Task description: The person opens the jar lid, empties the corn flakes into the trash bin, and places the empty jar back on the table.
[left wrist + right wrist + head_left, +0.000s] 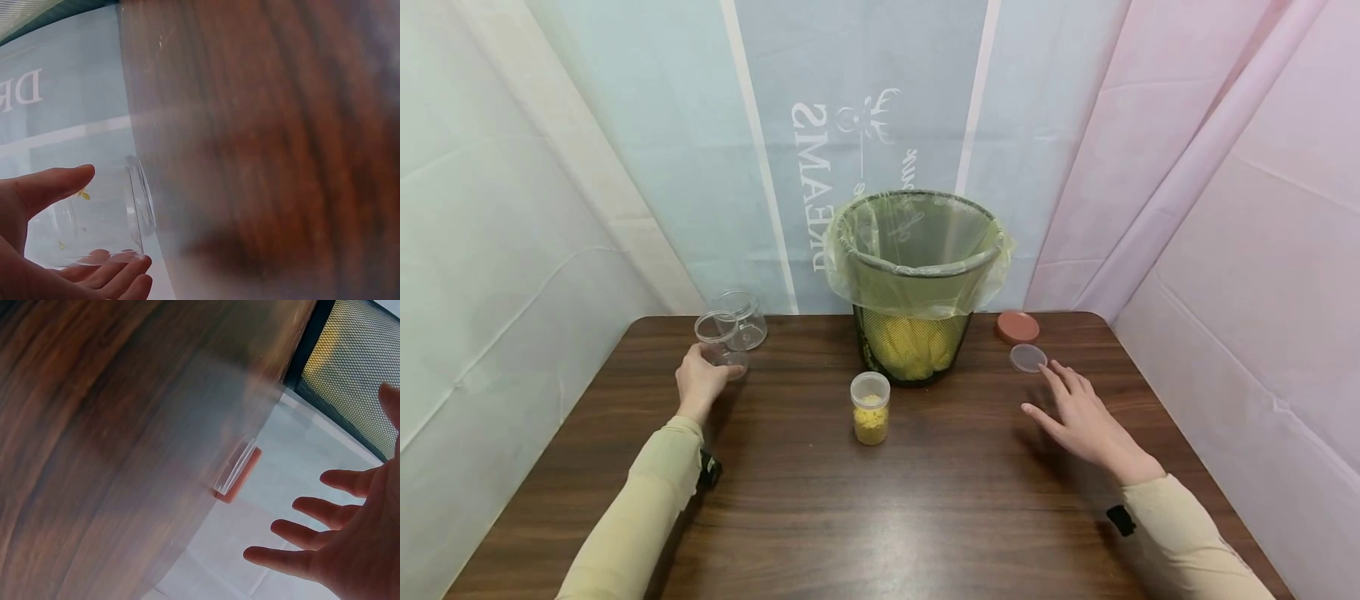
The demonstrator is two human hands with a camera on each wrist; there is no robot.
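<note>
My left hand (pixel 700 385) grips a clear plastic jar (pixel 724 353) at the table's back left, thumb on one side and fingers on the other. In the left wrist view a few yellow flecks stick to the jar (pixel 109 215). A second clear jar (pixel 751 323) stands just behind it. Over at the right, my right hand (pixel 1086 427) is spread with straight fingers and holds nothing. Its fingertips are right by a clear round lid (pixel 1028 358). Behind that lies a reddish lid (pixel 1018 327).
A black mesh bin (pixel 917 333) with a translucent liner stands at the back middle, yellow showing through its mesh. In front of it is a small clear jar (pixel 871 421) partly filled with yellow bits. Fabric walls enclose the wooden table (pixel 850 533).
</note>
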